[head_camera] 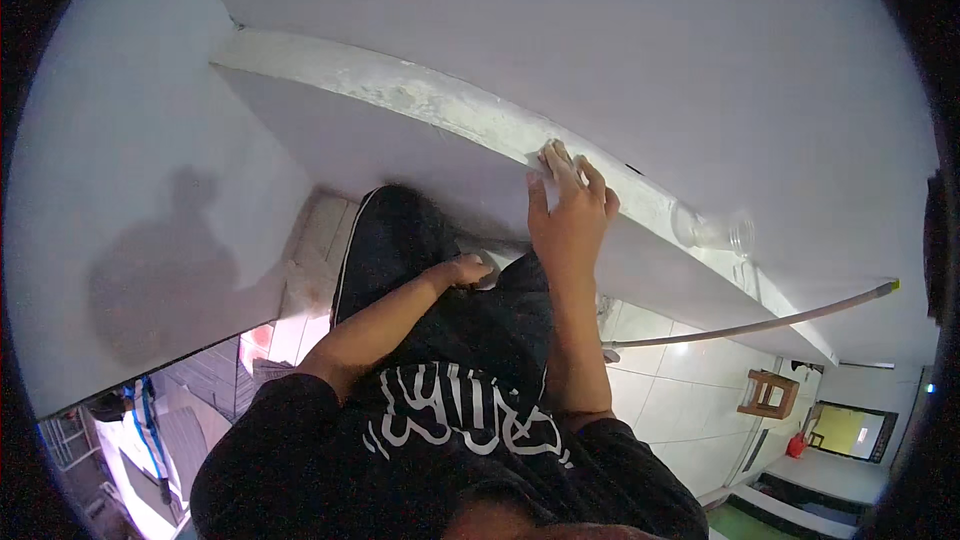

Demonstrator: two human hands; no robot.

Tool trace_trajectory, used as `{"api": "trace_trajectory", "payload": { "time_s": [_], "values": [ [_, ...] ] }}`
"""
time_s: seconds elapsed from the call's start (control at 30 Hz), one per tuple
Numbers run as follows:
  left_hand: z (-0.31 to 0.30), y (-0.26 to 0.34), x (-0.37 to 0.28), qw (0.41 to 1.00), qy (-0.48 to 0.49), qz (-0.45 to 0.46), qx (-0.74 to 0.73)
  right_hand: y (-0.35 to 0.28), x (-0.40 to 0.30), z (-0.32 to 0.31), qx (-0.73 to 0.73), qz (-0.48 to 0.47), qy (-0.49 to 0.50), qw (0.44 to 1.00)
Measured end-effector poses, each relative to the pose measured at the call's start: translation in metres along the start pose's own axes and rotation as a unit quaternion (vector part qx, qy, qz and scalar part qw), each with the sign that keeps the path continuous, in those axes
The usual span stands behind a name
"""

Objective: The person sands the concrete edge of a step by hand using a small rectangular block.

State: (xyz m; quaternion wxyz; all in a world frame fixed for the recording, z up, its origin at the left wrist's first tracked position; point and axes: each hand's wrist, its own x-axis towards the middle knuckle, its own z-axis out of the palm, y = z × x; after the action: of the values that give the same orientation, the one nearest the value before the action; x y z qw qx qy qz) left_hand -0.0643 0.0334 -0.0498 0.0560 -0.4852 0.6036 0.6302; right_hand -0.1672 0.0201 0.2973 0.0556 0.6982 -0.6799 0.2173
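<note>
My right hand (571, 214) reaches onto a narrow white wall ledge (405, 94). Its fingers are bent and spread, with the fingertips against the ledge's top. The fingertips look whitish, and whether a small thing lies beneath them is unclear. Pale, patchy residue covers the ledge to the left of this hand. Low between my knees is my left hand (466, 270), its fingers curled near my dark trousers (409, 240). A pale patch shows beside those fingers, too unclear to name. Further right along the ledge, a clear plastic cup (712, 232) lies on its side.
A long thin pole (750, 326) with a yellow-green tip slants against the ledge at right. Behind it, a wooden stool (769, 394) stands on white floor tiles (679, 390). A side wall (150, 127) closes in at left. Several items lie beyond its lower edge.
</note>
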Motion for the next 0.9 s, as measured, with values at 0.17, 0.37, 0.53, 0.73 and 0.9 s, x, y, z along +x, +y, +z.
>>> {"api": "trace_trajectory", "payload": {
  "time_s": [0.17,0.37,0.53,0.73,0.9],
  "values": [
    [-0.002,0.009,-0.001,0.999,-0.039,0.005,0.003,0.008,0.002,0.006,0.003,0.004,0.015,1.000],
    [-0.002,0.004,0.002,0.999,-0.039,0.025,0.008,-0.002,-0.015,-0.010,-0.001,0.024,-0.011,1.000],
    [0.002,0.005,-0.004,0.999,-0.022,0.017,-0.033,0.001,-0.020,-0.010,0.009,0.032,-0.024,0.999],
    [-0.001,0.008,-0.002,0.999,-0.040,0.021,-0.013,0.003,0.003,-0.005,-0.009,0.038,-0.034,0.999],
    [-0.001,0.008,-0.002,0.999,-0.024,-0.012,-0.028,0.002,0.007,0.000,-0.002,0.033,-0.025,0.999]
  ]
}}
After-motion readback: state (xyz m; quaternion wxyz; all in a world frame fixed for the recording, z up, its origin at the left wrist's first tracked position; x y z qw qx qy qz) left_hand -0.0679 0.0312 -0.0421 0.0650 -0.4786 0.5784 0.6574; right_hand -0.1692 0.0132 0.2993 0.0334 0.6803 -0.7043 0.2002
